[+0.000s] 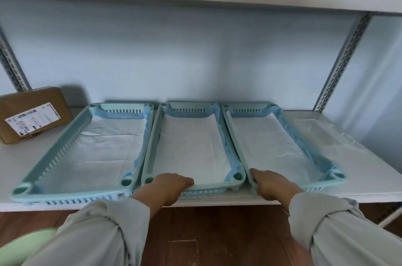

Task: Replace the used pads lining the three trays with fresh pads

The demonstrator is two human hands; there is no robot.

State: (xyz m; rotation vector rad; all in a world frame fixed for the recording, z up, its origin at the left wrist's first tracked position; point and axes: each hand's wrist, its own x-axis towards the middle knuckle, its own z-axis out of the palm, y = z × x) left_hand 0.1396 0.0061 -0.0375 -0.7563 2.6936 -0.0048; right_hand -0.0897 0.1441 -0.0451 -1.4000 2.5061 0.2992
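Three pale green slotted trays sit side by side on the white shelf (pixel 369 178), each with its long axis running front to back, short ends facing the person and the wall. The left hand (pixel 171 185) is on the near short rim of the middle tray (pixel 150 152), fingers curled over the rim and onto the edge of the white pad (pixel 189 146) inside, so that hand is gripping the tray's front edge. The right hand (pixel 272 185) is on the near left corner of the right tray (pixel 335 176), fingers folded down over the rim; it grips that corner, though the fingertips themselves are hidden behind the rim.

So the middle tray stretches straight away from the left hand, and the right tray stretches away and slightly rightward from the right hand. The left tray (pixel 54 157) has no hand on it and angles off to the left. All three are lined with white pads backed in blue, the blue edges riding up over the rims at the far ends and along the sides.

A brown cardboard parcel (pixel 34 113) with a printed label sits at the far left of the shelf, and a sheet of clear plastic (pixel 326 135) lies on the shelf just right of the right tray. Grey sleeves (pixel 97 233) cover both forearms.
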